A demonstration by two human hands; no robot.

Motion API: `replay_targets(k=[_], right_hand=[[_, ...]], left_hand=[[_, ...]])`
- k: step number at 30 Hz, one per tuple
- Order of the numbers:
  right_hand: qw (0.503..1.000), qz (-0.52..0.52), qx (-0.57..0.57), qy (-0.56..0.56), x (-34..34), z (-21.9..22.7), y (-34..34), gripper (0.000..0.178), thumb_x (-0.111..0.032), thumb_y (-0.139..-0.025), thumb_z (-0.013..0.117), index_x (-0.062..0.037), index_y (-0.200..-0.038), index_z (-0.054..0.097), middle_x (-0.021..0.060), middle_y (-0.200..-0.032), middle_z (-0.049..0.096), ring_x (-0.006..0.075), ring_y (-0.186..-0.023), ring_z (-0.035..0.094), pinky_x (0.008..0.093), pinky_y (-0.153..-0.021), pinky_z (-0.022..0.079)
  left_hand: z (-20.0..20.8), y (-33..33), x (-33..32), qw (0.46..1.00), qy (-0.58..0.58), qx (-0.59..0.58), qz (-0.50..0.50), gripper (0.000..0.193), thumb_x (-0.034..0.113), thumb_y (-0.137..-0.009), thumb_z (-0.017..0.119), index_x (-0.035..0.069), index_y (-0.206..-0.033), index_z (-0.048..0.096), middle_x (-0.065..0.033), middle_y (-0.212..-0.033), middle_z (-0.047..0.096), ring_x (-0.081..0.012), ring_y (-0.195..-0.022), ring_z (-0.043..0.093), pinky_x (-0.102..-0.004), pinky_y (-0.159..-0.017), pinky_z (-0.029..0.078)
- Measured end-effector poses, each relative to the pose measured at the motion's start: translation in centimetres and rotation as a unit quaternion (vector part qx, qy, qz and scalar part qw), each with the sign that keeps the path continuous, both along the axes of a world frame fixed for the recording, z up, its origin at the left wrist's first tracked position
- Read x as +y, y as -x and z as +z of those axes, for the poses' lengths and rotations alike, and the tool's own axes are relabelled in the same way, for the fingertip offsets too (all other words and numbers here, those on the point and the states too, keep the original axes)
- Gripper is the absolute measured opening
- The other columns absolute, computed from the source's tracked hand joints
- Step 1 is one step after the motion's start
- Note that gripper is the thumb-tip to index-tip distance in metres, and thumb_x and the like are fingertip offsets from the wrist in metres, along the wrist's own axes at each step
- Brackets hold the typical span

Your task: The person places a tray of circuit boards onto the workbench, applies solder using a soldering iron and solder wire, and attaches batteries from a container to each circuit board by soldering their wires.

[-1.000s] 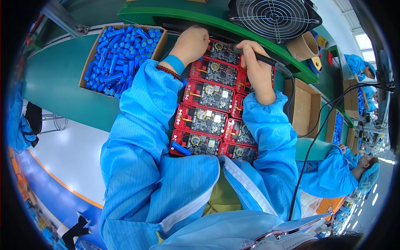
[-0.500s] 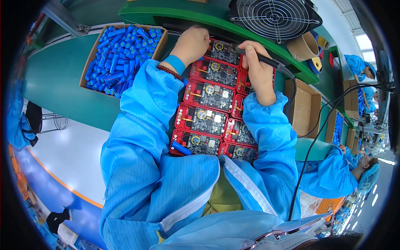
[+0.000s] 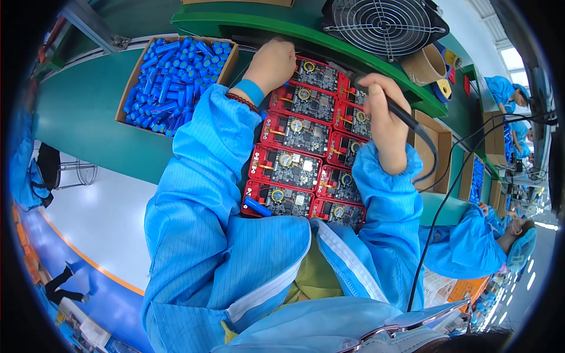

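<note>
My right hand (image 3: 385, 126) grips a black soldering iron (image 3: 406, 116) by its handle, above the right column of red cases. The iron's tip end is blurred and points up and left. At the far left corner of the top case, my left hand (image 3: 272, 66) has its fingers drawn together; what they hold is hidden. Two columns of red cases lie below my hands, each with a dark circuit board (image 3: 305, 136) and a yellow-rimmed round part. One blue cylindrical battery (image 3: 257, 206) rests in the nearest left red case (image 3: 248, 191).
A cardboard box (image 3: 125, 115) full of blue batteries stands at the left. Beyond the cases run a green ledge (image 3: 247, 26) and a round fan (image 3: 385, 26). Another box (image 3: 435, 176) sits behind my right wrist. The iron's cable loops at the right, where a co-worker (image 3: 471, 244) sits.
My right hand has drawn back to the right and nearer to me with the soldering iron, away from the top left board. The left hand has hardly moved.
</note>
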State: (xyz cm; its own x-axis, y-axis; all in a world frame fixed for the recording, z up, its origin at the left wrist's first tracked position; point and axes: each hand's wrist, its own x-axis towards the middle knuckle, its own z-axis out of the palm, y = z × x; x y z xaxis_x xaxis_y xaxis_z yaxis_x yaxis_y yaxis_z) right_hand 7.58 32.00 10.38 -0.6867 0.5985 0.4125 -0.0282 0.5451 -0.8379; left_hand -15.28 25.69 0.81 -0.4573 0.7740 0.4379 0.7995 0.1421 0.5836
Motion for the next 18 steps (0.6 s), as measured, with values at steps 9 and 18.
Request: replay_targets(k=[9, 18], right_hand=[[0.991, -0.121, 0.063, -0.015, -3.9, 2.5, -9.0, 0.020, -0.012, -0.092, 0.049, 0.0010, -0.099, 0.062, 0.0033, -0.074, 0.054, 0.0075, -0.063, 0.048, 0.0219, -0.054, 0.034], [0.973, -0.183, 0.128, -0.053, -5.0, 2.2, -13.9, 0.037, -0.034, -0.097, 0.048, 0.0014, -0.098, 0.059, 0.0035, -0.063, 0.046, 0.0092, -0.056, 0.041, 0.0232, -0.050, 0.030]], left_hand=[[2.4, -2.4, -2.5, 0.986, 0.018, 0.128, 0.104, 0.019, 0.011, -0.080, 0.063, 0.001, -0.096, 0.063, -0.0191, -0.093, 0.058, -0.0362, -0.089, 0.058, -0.0427, -0.079, 0.049], [10.1, -4.4, -12.1, 0.973, -0.031, 0.207, 0.096, 0.012, 0.005, -0.079, 0.059, 0.001, -0.089, 0.065, -0.0155, -0.086, 0.060, -0.0336, -0.086, 0.058, -0.0414, -0.076, 0.049]])
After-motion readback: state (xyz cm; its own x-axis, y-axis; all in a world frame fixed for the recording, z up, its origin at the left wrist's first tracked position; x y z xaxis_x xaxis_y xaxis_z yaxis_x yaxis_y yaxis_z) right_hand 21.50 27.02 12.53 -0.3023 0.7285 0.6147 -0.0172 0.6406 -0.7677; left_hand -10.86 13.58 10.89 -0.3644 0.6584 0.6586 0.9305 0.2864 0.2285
